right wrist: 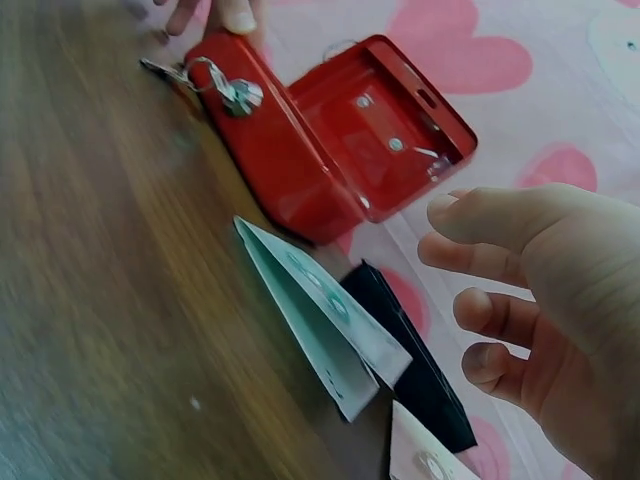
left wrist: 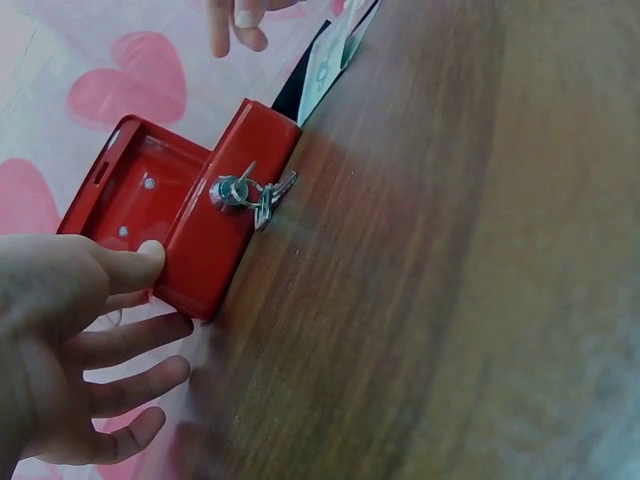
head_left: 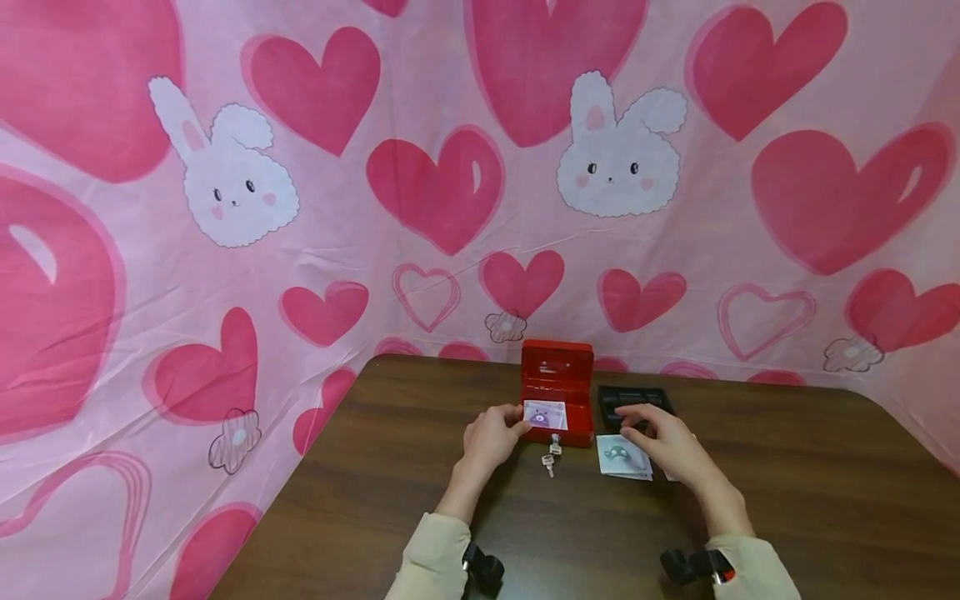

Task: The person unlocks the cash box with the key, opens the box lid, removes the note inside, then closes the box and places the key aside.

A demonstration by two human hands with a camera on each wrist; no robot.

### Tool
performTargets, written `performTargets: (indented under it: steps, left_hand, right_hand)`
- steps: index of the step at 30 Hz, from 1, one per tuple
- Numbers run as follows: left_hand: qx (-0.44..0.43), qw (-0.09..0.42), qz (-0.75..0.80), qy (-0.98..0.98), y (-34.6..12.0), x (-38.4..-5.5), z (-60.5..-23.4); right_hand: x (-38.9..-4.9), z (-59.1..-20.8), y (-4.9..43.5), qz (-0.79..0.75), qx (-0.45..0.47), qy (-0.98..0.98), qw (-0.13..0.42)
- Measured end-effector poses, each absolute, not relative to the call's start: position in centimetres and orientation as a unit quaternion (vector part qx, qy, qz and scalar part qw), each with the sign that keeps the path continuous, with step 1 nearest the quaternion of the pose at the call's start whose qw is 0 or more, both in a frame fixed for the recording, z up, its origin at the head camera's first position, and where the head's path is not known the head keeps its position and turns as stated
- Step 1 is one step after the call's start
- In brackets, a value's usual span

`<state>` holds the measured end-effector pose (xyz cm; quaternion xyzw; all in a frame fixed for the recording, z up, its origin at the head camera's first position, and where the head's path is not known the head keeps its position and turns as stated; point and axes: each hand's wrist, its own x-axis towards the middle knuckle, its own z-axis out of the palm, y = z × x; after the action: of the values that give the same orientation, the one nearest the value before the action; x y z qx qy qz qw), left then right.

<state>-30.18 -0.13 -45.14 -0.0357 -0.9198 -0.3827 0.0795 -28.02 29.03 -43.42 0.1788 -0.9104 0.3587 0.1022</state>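
A red cash box [head_left: 579,434] stands on the table with its lid [head_left: 557,364] raised. Inside it lies a note with a purple bear picture [head_left: 546,415]. My left hand [head_left: 489,437] holds the box at its left front corner, thumb over the rim and fingers along the outer side. Keys [left wrist: 265,200] hang from the lock on the front wall. My right hand [head_left: 667,442] is above a folded green note [right wrist: 325,310], thumb and fingers loosely bent with nothing visible between them. Another note [right wrist: 424,452] lies to the right of the green one.
Behind the green note, a black tray [head_left: 611,395] with compartments rests to the right of the box. The brown wooden table [head_left: 360,467] meets a pink cloth backdrop [head_left: 330,250] printed with hearts and rabbits.
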Motion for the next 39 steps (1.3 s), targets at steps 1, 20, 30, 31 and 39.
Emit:
performTargets:
  steps: [1, 20, 30, 31, 39]
  left_hand:
    - [-0.036, 0.080, -0.383, -0.920, -0.1, -30.2, -45.1]
    - [-0.037, 0.082, -0.392, -0.916, -0.3, -30.1, -45.3]
    - [-0.037, 0.072, -0.385, -0.919, -0.1, -30.0, -45.3]
    - [-0.037, 0.071, -0.387, -0.919, -0.1, -30.0, -45.3]
    - [-0.038, 0.073, -0.385, -0.919, -0.2, -30.1, -45.2]
  right_hand:
    - [-28.0, -43.4, 28.8, 0.362, 0.177, -0.910, 0.101]
    - [-28.6, -44.0, 24.1, 0.399, 0.145, -0.900, 0.097]
    - [-29.9, -44.1, 22.7, 0.388, 0.145, -0.906, 0.086]
    - [-30.2, -44.0, 22.6, 0.387, 0.144, -0.907, 0.085]
    - [-32.0, -43.7, 21.6, 0.380, 0.140, -0.912, 0.071]
